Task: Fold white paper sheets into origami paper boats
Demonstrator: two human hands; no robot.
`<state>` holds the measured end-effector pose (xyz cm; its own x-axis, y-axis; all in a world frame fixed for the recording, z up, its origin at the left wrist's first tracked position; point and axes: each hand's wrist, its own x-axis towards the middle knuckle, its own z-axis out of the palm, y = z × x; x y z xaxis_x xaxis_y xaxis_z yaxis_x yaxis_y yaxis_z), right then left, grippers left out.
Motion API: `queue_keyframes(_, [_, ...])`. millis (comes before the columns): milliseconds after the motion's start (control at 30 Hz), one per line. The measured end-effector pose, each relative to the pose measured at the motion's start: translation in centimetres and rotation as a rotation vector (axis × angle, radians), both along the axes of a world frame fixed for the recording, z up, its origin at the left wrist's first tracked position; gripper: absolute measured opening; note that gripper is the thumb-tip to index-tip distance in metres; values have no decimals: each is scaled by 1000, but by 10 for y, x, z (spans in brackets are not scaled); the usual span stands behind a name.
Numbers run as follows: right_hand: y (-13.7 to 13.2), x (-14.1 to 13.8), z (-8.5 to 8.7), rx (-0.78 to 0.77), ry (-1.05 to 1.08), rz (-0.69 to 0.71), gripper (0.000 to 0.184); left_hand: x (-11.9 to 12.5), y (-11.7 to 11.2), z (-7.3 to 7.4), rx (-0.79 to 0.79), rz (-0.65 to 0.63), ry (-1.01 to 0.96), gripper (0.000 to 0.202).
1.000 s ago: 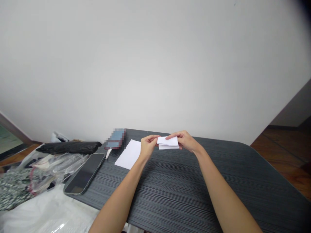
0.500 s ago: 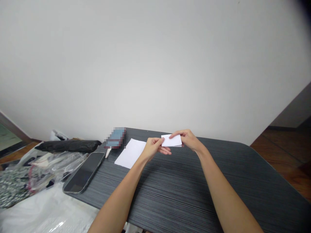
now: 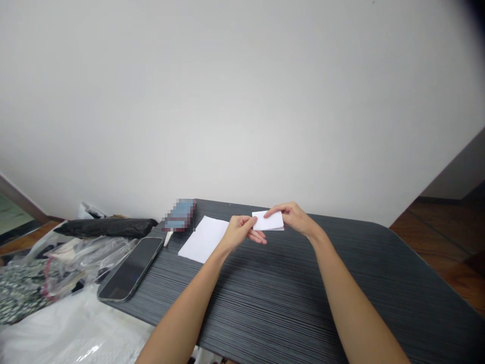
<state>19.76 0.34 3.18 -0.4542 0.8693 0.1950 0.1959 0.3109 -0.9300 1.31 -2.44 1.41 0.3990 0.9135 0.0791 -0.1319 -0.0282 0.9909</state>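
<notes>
A small folded piece of white paper [image 3: 269, 221] is held up over the dark table between both hands. My left hand [image 3: 241, 230] pinches its left edge between thumb and index finger, with the other fingers loosely extended below. My right hand [image 3: 293, 216] grips the right side, its index finger lying along the top face; the fingers beneath are partly hidden. Layers show at the paper's lower edge. Left of my left hand, a larger white sheet [image 3: 202, 239] lies flat on the table, partly covered by my left wrist.
The dark wood-grain table [image 3: 280, 298] stands against a pale wall [image 3: 242, 101]. On its left edge lies a smartphone [image 3: 131, 270], with a blurred-out blue item [image 3: 181, 215] behind it. Plastic bags [image 3: 76, 328] and a long black bundle [image 3: 106, 227] lie to the left.
Hardly anything differs. Both hands keep the same hold on the folded paper, which sits almost in the same place.
</notes>
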Motion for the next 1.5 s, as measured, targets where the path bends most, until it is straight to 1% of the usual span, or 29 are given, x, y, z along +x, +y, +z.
queue_keyframes(67, [-1, 6, 2, -13, 18, 24, 25, -2, -1, 1, 39, 6, 17, 39])
queue_keyframes(133, [-3, 12, 6, -2, 76, 3, 26, -3, -3, 3, 66, -3, 38, 39])
queue_keyframes(200, [-5, 14, 11, 14, 107, -25, 28, -4, -6, 5, 85, -45, 63, 39])
queue_keyframes(300, [-9, 5, 19, 14, -43, 16, 32, -3, -11, 8, 112, -124, 106, 39])
queue_keyframes(367, [-10, -4, 22, 22, -162, 88, 30, -2, -14, 8, 130, -155, 134, 39])
queue_keyframes(400, [-11, -8, 23, 39, -184, 108, 28, -1, -15, 8, 138, -165, 148, 40])
queue_keyframes(533, [-12, -18, 22, 71, -183, 163, 24, 0, -15, 5, 203, -167, 226, 40])
queue_keyframes(633, [-12, -18, 21, 88, -172, 178, 24, -2, -11, 0, 315, -129, 342, 39])
queue_keyframes(733, [-13, -20, 22, 145, -215, 135, 20, -5, -8, -5, 462, -101, 495, 36])
queue_keyframes(833, [-16, -24, 25, 240, -376, 65, 15, -7, -5, -10, 598, -92, 643, 32])
queue_keyframes(900, [-19, -28, 28, 304, -507, 32, 15, -8, -5, -12, 665, -82, 716, 26])
queue_keyframes(1000, [-24, -36, 29, 351, -678, -56, 17, -7, -7, -10, 749, -38, 800, 16])
queue_keyframes(1100, [-29, -43, 27, 385, -757, -146, 17, -6, -12, -4, 812, 5, 893, 16])
queue_keyframes(1167, [-30, -44, 26, 409, -759, -162, 17, -5, -14, 0, 835, 14, 940, 16])
queue_keyframes(1233, [-29, -42, 28, 420, -725, -163, 19, -6, -14, 2, 836, 30, 947, 16])
queue_keyframes(1333, [-26, -31, 34, 429, -588, -157, 27, -7, -12, 0, 784, 45, 867, 21])
queue_keyframes(1400, [-24, -23, 38, 401, -478, -49, 29, -8, -10, -1, 715, 27, 801, 26])
queue_keyframes(1500, [-23, -17, 41, 349, -391, 89, 29, -8, -9, -1, 626, -35, 721, 33])
